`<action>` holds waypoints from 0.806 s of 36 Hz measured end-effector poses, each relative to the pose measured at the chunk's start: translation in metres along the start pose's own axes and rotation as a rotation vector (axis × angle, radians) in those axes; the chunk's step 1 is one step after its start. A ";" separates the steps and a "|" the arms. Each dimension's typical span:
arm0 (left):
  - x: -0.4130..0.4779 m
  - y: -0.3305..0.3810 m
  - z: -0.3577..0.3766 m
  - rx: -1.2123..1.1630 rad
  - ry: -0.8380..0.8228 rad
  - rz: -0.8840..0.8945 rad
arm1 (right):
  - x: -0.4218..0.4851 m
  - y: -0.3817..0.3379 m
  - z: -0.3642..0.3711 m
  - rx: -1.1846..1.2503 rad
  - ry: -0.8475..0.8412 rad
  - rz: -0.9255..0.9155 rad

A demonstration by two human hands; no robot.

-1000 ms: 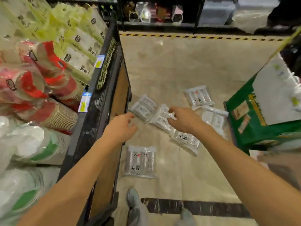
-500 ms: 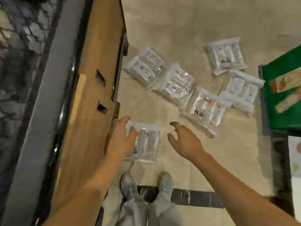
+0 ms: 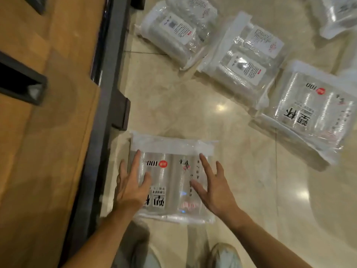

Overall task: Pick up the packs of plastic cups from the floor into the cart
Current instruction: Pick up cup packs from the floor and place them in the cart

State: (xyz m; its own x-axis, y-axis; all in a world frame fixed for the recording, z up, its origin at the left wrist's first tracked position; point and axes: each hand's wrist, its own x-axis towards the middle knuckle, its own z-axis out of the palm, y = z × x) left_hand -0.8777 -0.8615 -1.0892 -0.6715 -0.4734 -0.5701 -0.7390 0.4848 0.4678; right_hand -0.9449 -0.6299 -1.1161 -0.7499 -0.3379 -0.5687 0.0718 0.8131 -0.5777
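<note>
A clear pack of plastic cups [image 3: 170, 171] with black lettering lies flat on the floor just ahead of my feet. My left hand [image 3: 131, 186] rests on its left side with straight, spread fingers. My right hand [image 3: 214, 188] lies on its right side, fingers also straight. Neither hand curls round the pack. Three more packs lie further off: one [image 3: 173, 33] at top centre, one [image 3: 245, 59] to its right, one [image 3: 313, 113] at the far right. Part of another pack [image 3: 340, 14] shows in the top right corner. The cart's wooden deck [image 3: 48, 132] fills the left.
The cart's dark frame edge [image 3: 104, 105] runs beside the near pack, with a bracket [image 3: 121, 113] jutting toward it. My shoes [image 3: 224, 256] stand on the glossy beige tile floor [image 3: 193, 113] below the pack.
I have bent much lower. My right hand moved left onto the near pack and my left hand settled flatter on it. The pack has not left the floor.
</note>
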 end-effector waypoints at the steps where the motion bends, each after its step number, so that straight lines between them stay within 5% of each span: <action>1: 0.006 -0.006 0.006 -0.005 0.007 0.042 | 0.007 0.008 0.008 0.035 0.014 -0.004; 13: 0.015 -0.006 0.003 -0.132 -0.018 0.166 | 0.018 0.016 -0.010 0.171 0.078 -0.077; 29: -0.190 0.304 -0.224 -0.044 -0.076 0.336 | -0.214 -0.160 -0.356 0.175 0.291 -0.054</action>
State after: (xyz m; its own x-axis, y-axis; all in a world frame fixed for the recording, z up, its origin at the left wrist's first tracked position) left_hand -0.9867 -0.7887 -0.6879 -0.8727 -0.2361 -0.4273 -0.4803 0.5716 0.6653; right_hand -1.0301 -0.5190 -0.6942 -0.9101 -0.2080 -0.3583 0.1197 0.6958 -0.7082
